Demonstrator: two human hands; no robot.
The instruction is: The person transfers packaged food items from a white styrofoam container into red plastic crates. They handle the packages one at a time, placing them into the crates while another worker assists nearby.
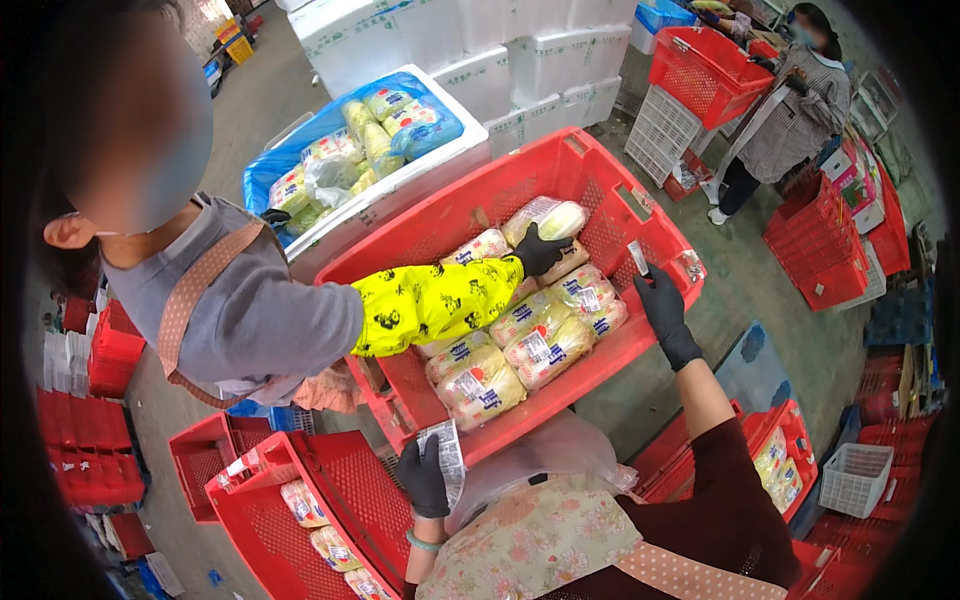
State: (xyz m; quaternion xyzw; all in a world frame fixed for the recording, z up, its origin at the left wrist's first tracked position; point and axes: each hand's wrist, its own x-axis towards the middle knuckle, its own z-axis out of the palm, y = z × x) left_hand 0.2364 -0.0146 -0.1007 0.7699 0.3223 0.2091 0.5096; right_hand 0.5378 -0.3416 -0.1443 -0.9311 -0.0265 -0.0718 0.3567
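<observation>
My left hand (422,480), in a black glove, grips a strip of printed labels (450,459) at the near left rim of a red plastic crate (480,206). Between the fingertips of my right hand (666,315), also gloved in black, is a small white label (637,257), held over the crate's right end. Plastic-wrapped cabbages (551,352) lie inside the crate in rows. Several near packs carry a white label; some farther ones show none. A co-worker's black-gloved hand (541,251) rests on packs at the far side, partly hiding them.
The co-worker's yellow sleeve (435,306) crosses the crate. Behind it stand a white foam box (397,184) of wrapped cabbages and stacked foam boxes (480,67). Another red crate (292,540) with packs is at lower left. A second person (795,112) stands at upper right.
</observation>
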